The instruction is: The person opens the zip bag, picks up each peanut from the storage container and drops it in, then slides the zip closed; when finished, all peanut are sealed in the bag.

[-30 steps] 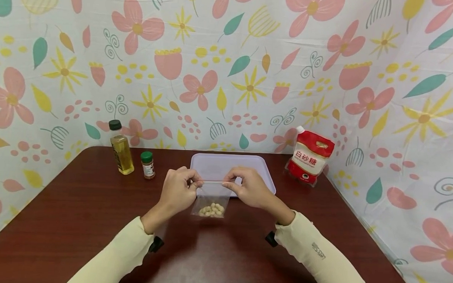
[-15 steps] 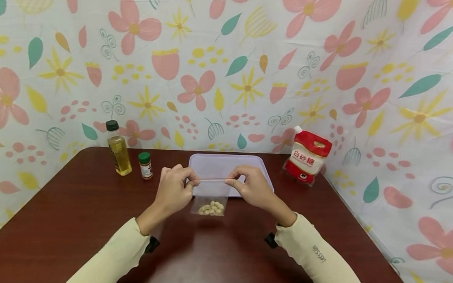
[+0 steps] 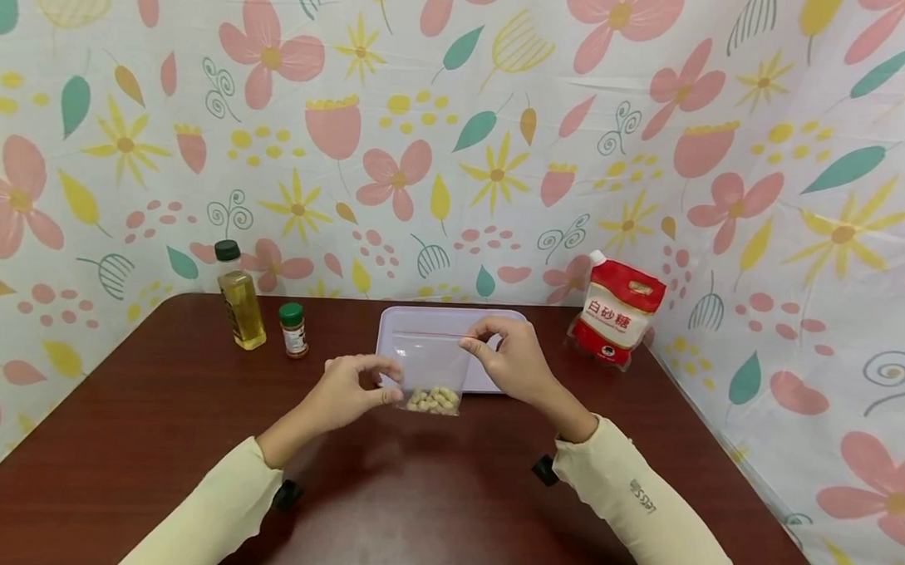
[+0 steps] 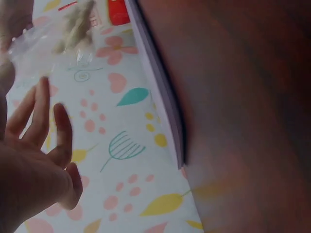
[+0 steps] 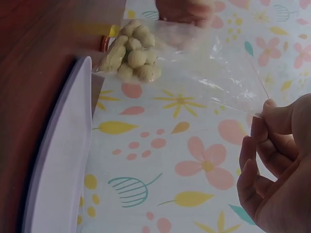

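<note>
A clear zip bag (image 3: 429,361) with a red line along its top hangs above the table, in front of the tray. Peanuts in their shells (image 3: 435,400) lie gathered at its bottom. My right hand (image 3: 511,359) pinches the bag's upper right corner between thumb and fingers, seen closely at the corner of the bag (image 5: 218,77) in the right wrist view. At the bag's lower left side is my left hand (image 3: 353,389), thumb and fingers parted; whether it touches the plastic I cannot tell. In the left wrist view, the left hand's fingers (image 4: 41,107) are spread and loosely bent.
Behind the bag lies a pale lilac tray (image 3: 451,320) on the dark red-brown table (image 3: 445,498). An oil bottle (image 3: 240,304) and a green-capped shaker jar (image 3: 294,331) stand at the back left. A red and white sugar pouch (image 3: 618,311) stands at the back right.
Both hands pinched the bag's top edge earlier. My left hand has let go and moved down to its lower left side. The right hand and bag have risen slightly.
</note>
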Tool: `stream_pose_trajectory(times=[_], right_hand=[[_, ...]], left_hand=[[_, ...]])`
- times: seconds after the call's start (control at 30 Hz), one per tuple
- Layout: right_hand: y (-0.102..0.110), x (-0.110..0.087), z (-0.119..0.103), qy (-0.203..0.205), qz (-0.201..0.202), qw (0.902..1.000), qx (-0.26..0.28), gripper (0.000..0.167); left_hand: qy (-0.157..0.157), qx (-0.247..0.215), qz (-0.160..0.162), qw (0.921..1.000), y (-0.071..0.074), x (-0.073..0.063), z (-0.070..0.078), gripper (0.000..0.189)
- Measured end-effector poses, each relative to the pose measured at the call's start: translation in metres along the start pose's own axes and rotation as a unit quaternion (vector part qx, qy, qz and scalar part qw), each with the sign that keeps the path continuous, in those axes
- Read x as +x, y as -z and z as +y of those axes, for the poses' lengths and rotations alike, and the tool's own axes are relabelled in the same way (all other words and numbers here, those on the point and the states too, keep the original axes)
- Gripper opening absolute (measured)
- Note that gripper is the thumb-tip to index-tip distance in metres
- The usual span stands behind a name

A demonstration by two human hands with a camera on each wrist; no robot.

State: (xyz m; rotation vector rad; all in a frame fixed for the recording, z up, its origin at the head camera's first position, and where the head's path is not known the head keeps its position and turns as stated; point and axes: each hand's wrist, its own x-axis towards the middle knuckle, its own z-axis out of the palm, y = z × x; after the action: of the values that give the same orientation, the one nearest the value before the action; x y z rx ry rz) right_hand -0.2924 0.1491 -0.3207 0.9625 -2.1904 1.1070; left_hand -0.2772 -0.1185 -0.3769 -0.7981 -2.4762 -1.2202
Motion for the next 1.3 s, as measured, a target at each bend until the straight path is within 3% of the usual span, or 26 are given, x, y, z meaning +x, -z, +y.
stream_pose_trajectory(times=[0.1, 0.33, 0.43, 0.63, 0.77, 0.87, 1.0, 1.1, 1.3], right_hand=[[0.001, 0.003, 0.0, 0.003, -0.003, 1.0, 0.003, 0.007], [0.003, 0.007, -0.004, 0.008, 0.008, 0.9999, 0.011, 0.006], [0.002, 0.007, -0.004, -0.002, 0.011, 0.9999, 0.012, 0.006], [-0.001, 0.009, -0.004, -0.011, -0.001, 0.9999, 0.009, 0.008], [-0.003, 0.011, -0.008, -0.011, -0.01, 0.9999, 0.001, 0.009], [-0.002, 0.012, -0.01, -0.014, -0.015, 0.9997, -0.014, 0.011], [-0.006, 0.015, -0.009, -0.025, -0.034, 0.999, -0.012, 0.01], [-0.009, 0.017, -0.006, -0.041, -0.047, 0.998, 0.015, 0.008], [-0.019, 0.024, -0.004, -0.061, -0.063, 0.9938, 0.068, 0.008]], left_hand=[[-0.003, 0.01, -0.021, 0.9997, -0.002, -0.001, 0.0, 0.015], [-0.002, 0.024, 0.005, 0.9997, -0.001, -0.001, 0.002, 0.009], [0.004, 0.007, 0.003, 1.0, -0.001, -0.002, -0.002, 0.009], [0.013, -0.073, -0.073, 0.9946, -0.01, -0.003, -0.011, 0.04], [0.005, -0.089, -0.096, 0.9914, -0.015, -0.002, -0.01, 0.039], [0.004, -0.087, -0.088, 0.9923, -0.016, -0.002, -0.01, 0.032], [0.02, -0.134, -0.066, 0.9886, -0.015, -0.004, -0.011, 0.029], [0.037, -0.173, -0.029, 0.9838, -0.012, -0.006, -0.006, 0.024], [0.039, -0.171, 0.062, 0.9826, 0.009, -0.011, 0.02, 0.014]])
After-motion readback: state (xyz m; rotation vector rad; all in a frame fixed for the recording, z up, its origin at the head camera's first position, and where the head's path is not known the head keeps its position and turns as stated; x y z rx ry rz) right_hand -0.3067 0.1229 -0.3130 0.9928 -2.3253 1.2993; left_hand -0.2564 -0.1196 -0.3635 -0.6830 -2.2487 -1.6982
